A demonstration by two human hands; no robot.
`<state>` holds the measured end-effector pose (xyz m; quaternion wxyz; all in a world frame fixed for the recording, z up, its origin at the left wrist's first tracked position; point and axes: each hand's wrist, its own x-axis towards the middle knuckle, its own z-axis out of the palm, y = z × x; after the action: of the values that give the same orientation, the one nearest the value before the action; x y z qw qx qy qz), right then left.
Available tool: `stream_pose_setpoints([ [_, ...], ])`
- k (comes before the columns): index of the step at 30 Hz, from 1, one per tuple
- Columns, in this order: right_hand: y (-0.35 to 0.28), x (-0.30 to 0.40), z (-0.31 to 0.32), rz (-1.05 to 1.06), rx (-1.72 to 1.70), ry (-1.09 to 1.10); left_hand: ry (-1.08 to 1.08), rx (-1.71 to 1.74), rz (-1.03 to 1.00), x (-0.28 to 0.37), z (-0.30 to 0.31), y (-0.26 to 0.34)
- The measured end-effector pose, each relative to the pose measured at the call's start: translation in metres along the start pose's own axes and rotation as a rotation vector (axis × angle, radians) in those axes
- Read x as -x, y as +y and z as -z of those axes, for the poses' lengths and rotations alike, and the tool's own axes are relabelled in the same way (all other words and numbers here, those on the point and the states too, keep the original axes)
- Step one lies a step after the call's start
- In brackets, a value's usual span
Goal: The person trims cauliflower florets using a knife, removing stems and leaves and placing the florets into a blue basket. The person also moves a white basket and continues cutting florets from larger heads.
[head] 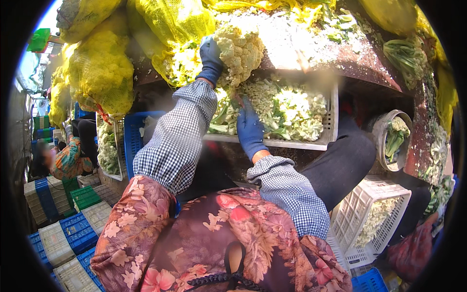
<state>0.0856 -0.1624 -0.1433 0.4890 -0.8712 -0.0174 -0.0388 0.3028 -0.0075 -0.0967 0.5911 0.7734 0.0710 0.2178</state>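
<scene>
My left hand (211, 54), in a blue knit glove, grips a large cauliflower head (240, 51) from its left side. The head is held over the back edge of a white plastic crate (332, 120) filled with cut cauliflower florets (297, 113) and green stems. Just below the head, my right hand (251, 126), also gloved in blue, reaches over the front of the crate with its fingers pointing up. A thin reddish-brown thing shows by its fingertips; whether the hand holds it is unclear.
Yellow mesh sacks of cauliflower (100, 69) stand at the back left. Crumbs litter the dark red work surface (350, 62). A round metal container (381, 137) holds a trimmed piece at right. Near my knee stands a tilted white crate (379, 215); stacked crates (56, 237) fill the lower left. Co-workers (73, 157) sit nearby.
</scene>
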Motion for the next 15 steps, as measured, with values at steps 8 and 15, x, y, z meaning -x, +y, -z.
stream_pose_setpoints([
  [8, -0.064, -0.092, 0.032, 0.142, -0.063, 0.255, 0.142, 0.062, 0.072, 0.008, -0.001, -0.014],
  [15, 0.006, -0.030, 0.054, 0.270, 0.128, 0.274, 0.087, -0.043, 0.038, 0.011, 0.005, 0.015],
])
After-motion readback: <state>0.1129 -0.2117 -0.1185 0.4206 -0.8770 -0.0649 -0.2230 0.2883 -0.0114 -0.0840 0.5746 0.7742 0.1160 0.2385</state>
